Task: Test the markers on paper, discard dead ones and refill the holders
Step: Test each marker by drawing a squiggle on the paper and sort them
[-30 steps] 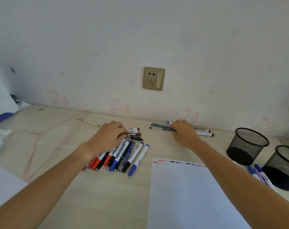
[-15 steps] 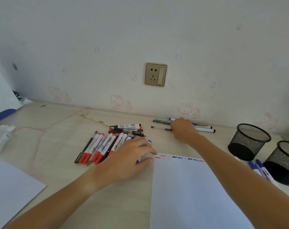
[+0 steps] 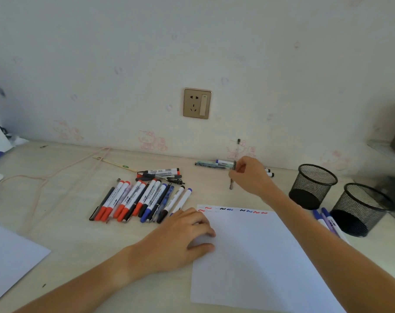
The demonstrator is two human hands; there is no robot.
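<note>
a thin pen [image 3: 234,168] is pinched upright by the right hand [image 3: 250,175]; the paper [image 3: 259,256] is pressed by the left hand [image 3: 183,236], fingers loosely spread.

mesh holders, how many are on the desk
2. One black mesh holder stands right of the right hand; the second mesh holder stands right of it and nearer the camera. Both look empty, and none seems hidden.

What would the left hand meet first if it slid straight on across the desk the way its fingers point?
The left hand points right, fingertips on the test paper; beyond, probably the right forearm, though height is unclear.
</note>
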